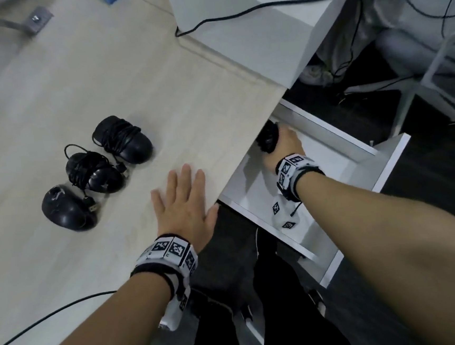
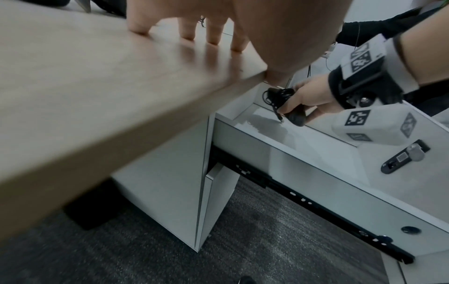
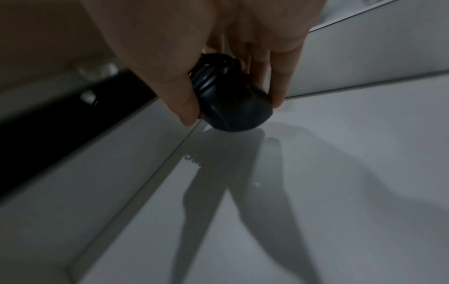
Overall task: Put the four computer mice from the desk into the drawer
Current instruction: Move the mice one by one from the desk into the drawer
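Observation:
Three black mice with cables wound round them lie in a row on the pale wooden desk (image 1: 75,75): the far mouse (image 1: 124,138), the middle mouse (image 1: 94,170) and the near mouse (image 1: 66,208). My right hand (image 1: 281,145) grips a fourth black mouse (image 1: 267,138) (image 3: 233,103) (image 2: 291,113) inside the open white drawer (image 1: 327,136), just above its floor (image 3: 316,173) near the back corner. My left hand (image 1: 185,200) lies flat with straight fingers (image 2: 213,32) on the desk's edge, right of the three mice.
A black cable (image 1: 54,314) runs over the desk's near edge, another cable (image 1: 234,15) crosses the white surface behind. The drawer's front panel (image 2: 401,182) carries a lock. Dark carpet (image 2: 267,240) and a white frame (image 1: 419,78) lie below and right.

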